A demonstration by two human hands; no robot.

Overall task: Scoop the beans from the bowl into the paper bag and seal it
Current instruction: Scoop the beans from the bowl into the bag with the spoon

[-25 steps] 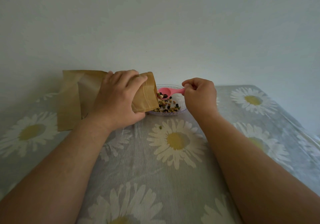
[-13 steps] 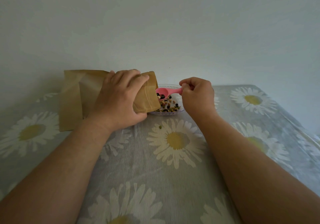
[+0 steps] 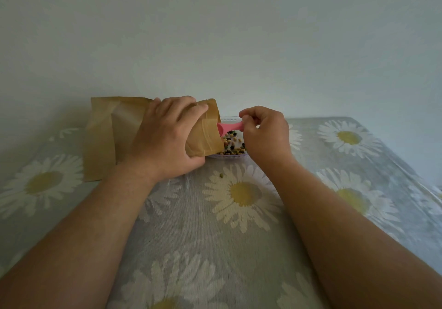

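A brown paper bag (image 3: 112,136) lies tipped on its side, its mouth facing right over the bowl. My left hand (image 3: 167,139) grips the bag near the mouth. My right hand (image 3: 265,134) pinches the handle of a pink spoon (image 3: 229,126), whose scoop end reaches into the bag's mouth and is hidden there. A clear shallow bowl (image 3: 229,118) holding mixed beans (image 3: 233,145) sits just behind and between the two hands, partly covered by the bag and my right hand.
One loose green bean (image 3: 221,175) lies on the daisy-print tablecloth (image 3: 239,237) in front of the bowl. A plain pale wall stands close behind the table. The table's right edge runs diagonally at the far right.
My right hand has shifted left, carrying the pink spoon from above the bowl into the bag's mouth. My left hand and the bag have stayed almost still.
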